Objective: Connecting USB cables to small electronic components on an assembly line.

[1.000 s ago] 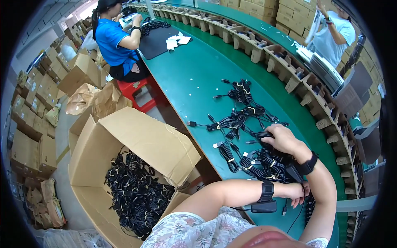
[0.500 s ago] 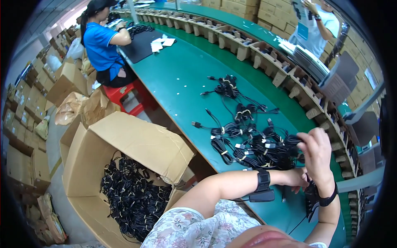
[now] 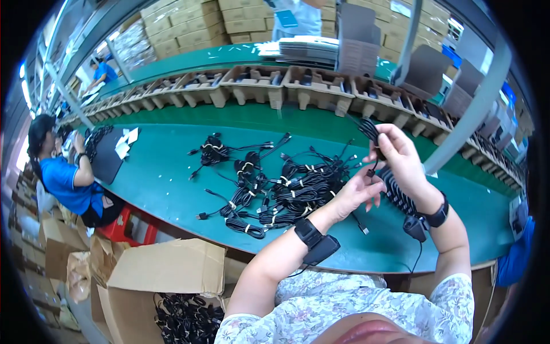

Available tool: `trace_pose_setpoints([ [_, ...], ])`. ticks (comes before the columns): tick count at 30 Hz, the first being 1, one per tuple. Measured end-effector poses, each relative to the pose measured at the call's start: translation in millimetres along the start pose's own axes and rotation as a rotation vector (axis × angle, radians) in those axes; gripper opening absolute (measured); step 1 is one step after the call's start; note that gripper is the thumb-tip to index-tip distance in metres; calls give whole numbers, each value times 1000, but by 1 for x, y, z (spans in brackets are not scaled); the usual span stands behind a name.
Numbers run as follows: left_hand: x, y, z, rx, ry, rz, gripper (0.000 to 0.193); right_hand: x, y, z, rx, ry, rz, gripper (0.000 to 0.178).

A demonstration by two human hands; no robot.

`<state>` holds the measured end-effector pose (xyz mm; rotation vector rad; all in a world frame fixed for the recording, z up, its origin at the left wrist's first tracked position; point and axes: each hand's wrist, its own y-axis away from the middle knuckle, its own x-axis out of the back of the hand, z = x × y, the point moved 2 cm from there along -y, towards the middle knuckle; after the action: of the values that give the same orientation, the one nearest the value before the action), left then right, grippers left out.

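A coiled black cable bundle [image 3: 369, 132] is held up over the bench in my right hand [image 3: 401, 155], thumb and fingers closed around it. One short end of the cable hangs down toward my left hand [image 3: 362, 189]. The fingers of that hand are loosely bent and apart, close to the hanging end; whether they touch it is hard to tell. Left of my hands lies a heap of black cable bundles [image 3: 303, 192] with pale ties, several with plugs sticking out. A row of slim black pieces [image 3: 395, 192] sits partly hidden beside my right wrist.
Moulded brown trays [image 3: 252, 86] with dark items line the bench's far side. The green bench [image 3: 177, 200] runs left to a seated co-worker in blue [image 3: 71, 178]. An open carton [image 3: 166, 266] of black cables stands below on the left. A grey post [image 3: 458, 126] rises at right.
My view has turned to the right. My right hand has lifted a cable bundle away from the heap, and my left hand has come up beneath it.
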<state>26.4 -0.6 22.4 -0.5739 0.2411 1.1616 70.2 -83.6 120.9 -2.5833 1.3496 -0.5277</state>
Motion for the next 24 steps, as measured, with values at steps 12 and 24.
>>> trace_pose_setpoints([
  [12, -1, 12, 2, -520, -1135, 324, 41, 53, 22, 31, -1, 192, 113, 26],
  [24, -15, 9, -16, -34, 330, 389, 29, 19, 55, 45, 83, 188, 110, 33],
])
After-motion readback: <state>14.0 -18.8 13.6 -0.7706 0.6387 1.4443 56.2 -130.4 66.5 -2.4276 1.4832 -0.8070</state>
